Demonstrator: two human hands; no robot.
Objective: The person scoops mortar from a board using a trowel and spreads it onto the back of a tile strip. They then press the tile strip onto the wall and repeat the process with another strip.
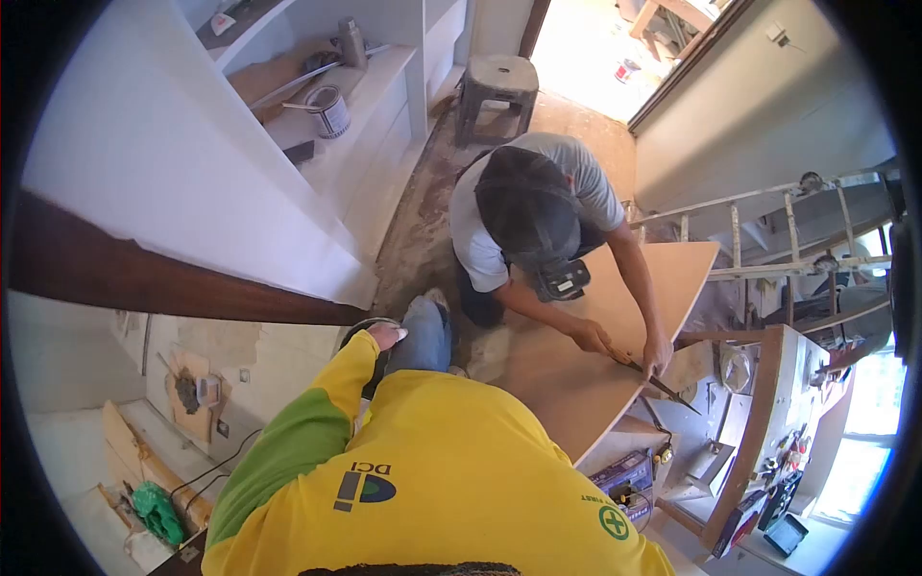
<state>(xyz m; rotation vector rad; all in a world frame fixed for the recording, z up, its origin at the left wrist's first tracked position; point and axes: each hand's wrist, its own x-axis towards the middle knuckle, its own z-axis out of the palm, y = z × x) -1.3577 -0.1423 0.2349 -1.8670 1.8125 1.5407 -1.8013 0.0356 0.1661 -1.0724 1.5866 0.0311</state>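
My left hand (387, 334), at the end of a yellow and green sleeve, is beside my jeans leg (423, 336) and a dark curved edge; its fingers are too small to make out. My right hand is out of sight. Ahead of me a co-worker in a grey shirt (475, 226) and dark cap bends over a large tan board (547, 384). One of the co-worker's hands is at the handle of a long pointed tool, perhaps a saw (677, 396); the other is at the board's edge, by the blade.
Shelves at the upper left hold a paint can (328, 112) and a metal flask (352, 43). A grey stool (499, 79) stands behind the co-worker. A ladder (792, 226) and a wooden workbench (759, 422) are at the right. A green bag (157, 512) lies lower left.
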